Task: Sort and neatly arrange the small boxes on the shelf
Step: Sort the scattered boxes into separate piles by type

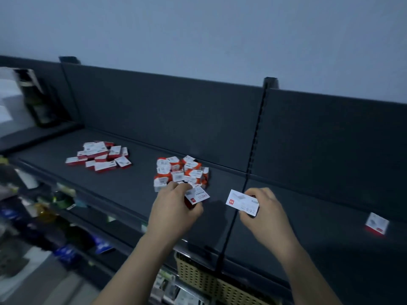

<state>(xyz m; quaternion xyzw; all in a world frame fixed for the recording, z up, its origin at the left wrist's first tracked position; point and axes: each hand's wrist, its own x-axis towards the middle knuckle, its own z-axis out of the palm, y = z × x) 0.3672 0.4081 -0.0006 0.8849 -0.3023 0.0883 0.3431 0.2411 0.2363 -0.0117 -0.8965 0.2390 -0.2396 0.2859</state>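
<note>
Closest to my camera, under the shelf's front lip, sits a beige basket [196, 275] with a perforated, grid-like wall; the forearms hide part of it. To its left the lower shelves [44, 208] carry goods too blurred to name.

Above these, both bare arms reach over the shelf [123, 179], a flat, matte, dark grey deck. The left grip [174, 209] is clenched on the first box [197, 196], a small flat rectangle. Fingers curl over its far edge, and it tilts to show a white printed top and a red side. The right grip [262, 211] pinches the second box [242, 202], of the same kind, by its right end, with the white face up and a small red square in one corner. The two boxes are near each other but apart.

A black slotted upright [253, 164] runs down between the hands, and the second box covers a stretch of it. Far to the right, well apart from everything, a lone box [377, 225] lies on the deck, blurred.

Just beyond the left fingers lies the near pile [180, 172], a loose heap of white-topped, orange-red boxes lying at all angles. Farther back and to the left is the far pile [99, 157], flatter, with darker red sides.

Behind both rises the smooth dark back panel [165, 111], then a pale plain wall [198, 29].
</note>
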